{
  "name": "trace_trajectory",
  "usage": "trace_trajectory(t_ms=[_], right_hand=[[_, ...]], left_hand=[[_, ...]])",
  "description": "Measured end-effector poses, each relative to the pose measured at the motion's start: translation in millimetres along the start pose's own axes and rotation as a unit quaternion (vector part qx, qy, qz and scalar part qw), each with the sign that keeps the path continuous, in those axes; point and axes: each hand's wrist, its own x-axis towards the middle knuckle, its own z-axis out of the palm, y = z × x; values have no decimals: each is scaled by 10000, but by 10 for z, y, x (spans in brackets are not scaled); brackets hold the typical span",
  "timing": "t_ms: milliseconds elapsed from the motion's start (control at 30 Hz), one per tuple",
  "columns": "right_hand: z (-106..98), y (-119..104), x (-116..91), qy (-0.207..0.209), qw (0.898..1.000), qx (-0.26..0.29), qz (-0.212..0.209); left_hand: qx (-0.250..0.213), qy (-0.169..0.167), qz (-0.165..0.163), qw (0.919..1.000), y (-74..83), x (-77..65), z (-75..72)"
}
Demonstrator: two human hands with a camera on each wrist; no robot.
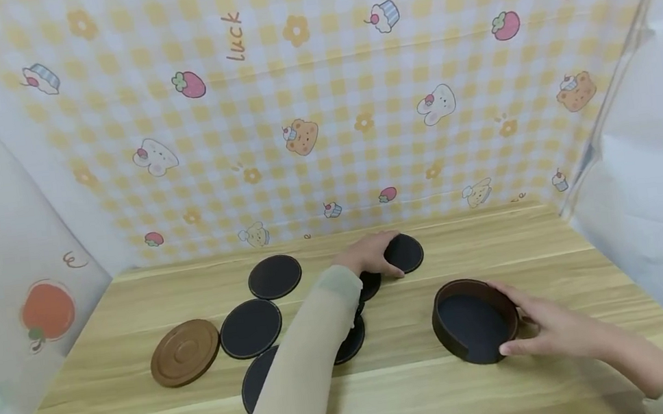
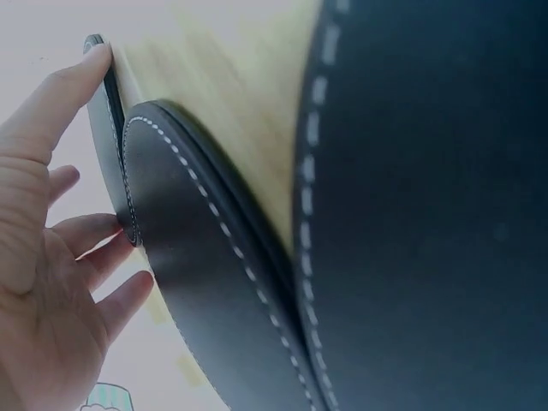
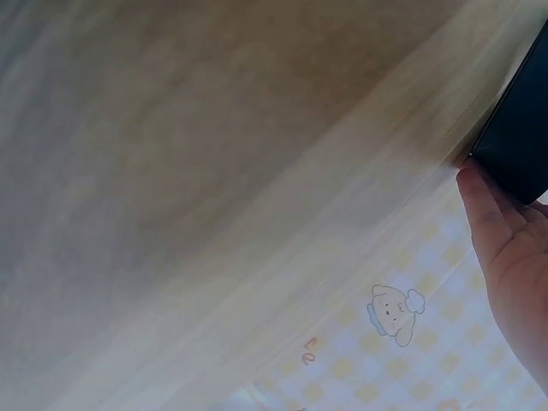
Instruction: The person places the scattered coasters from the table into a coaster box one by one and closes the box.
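Note:
At the back of the table, my left hand spans a round black coaster, thumb at its near edge and fingers at its far edge. In the left wrist view, the thumb meets the stitched rim of this coaster. Another black coaster lies partly under the left wrist. Farther right, my right hand grips a round, dark, low-walled coaster holder by its right side, with the thumb at the front and fingers behind the rim. The holder's floor is black.
Several more black coasters, among them one at the back and one in the middle, lie left of and beneath the left forearm. A round brown wooden disc is at far left. A checked cloth hangs behind the wooden table.

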Motion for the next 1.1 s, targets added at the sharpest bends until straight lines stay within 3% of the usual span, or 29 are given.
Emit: trace_trajectory(t_ms=[533,800,1100], right_hand=[[-11,21,6,-113,9999,-33,10],[5,0,-16,-55,10000,37,-21],[16,-26,-28,268,9974,-661,-27]], left_hand=[[673,172,62,9976,24,-4,-2],[535,168,461,9974,7,-61,-44],[625,173,712,9953,17,-143,-131]])
